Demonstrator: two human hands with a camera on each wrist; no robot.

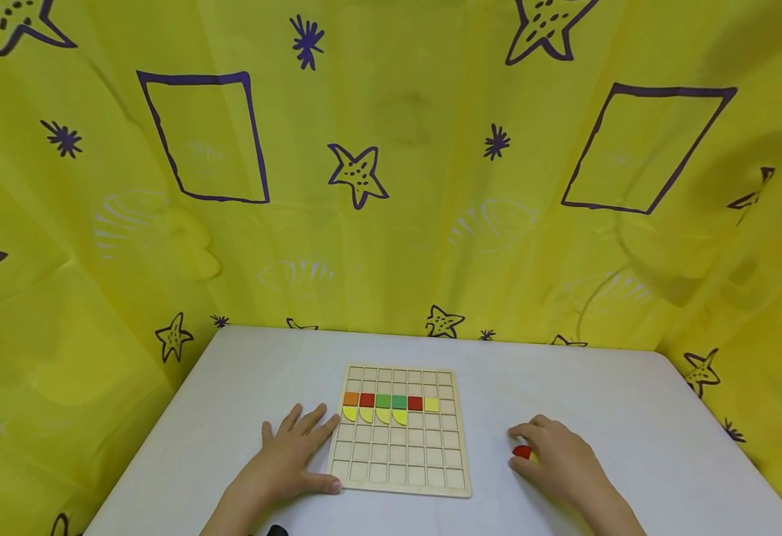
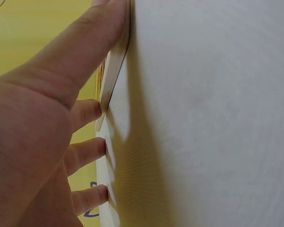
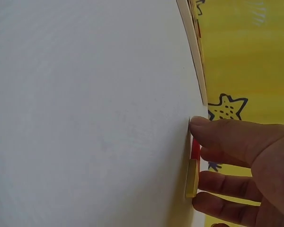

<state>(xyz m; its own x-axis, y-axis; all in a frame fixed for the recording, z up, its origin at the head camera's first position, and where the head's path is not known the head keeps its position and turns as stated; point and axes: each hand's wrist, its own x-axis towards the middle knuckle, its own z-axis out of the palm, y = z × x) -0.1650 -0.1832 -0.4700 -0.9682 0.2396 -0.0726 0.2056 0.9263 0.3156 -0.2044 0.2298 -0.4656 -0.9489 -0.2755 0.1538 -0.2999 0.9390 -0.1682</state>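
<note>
Head view: my left hand (image 1: pixel 290 458) flat, fingers spread, bracing wooden grid board (image 1: pixel 401 480) against sliding; right hand (image 1: pixel 558 458) curled over red piece (image 1: pixel 521 451), near right.

backdrop (image 1: pixel 391 186): yellow, purple stars and squares
tabletop (image 1: pixel 632 402): white
board (image 1: pixel 401 461): pale wood grid
tiles (image 1: pixel 391 402): orange, red, green, yellow
loose piece (image 1: pixel 521 452): red

text: none legible | labels: none | numbers: none
</note>
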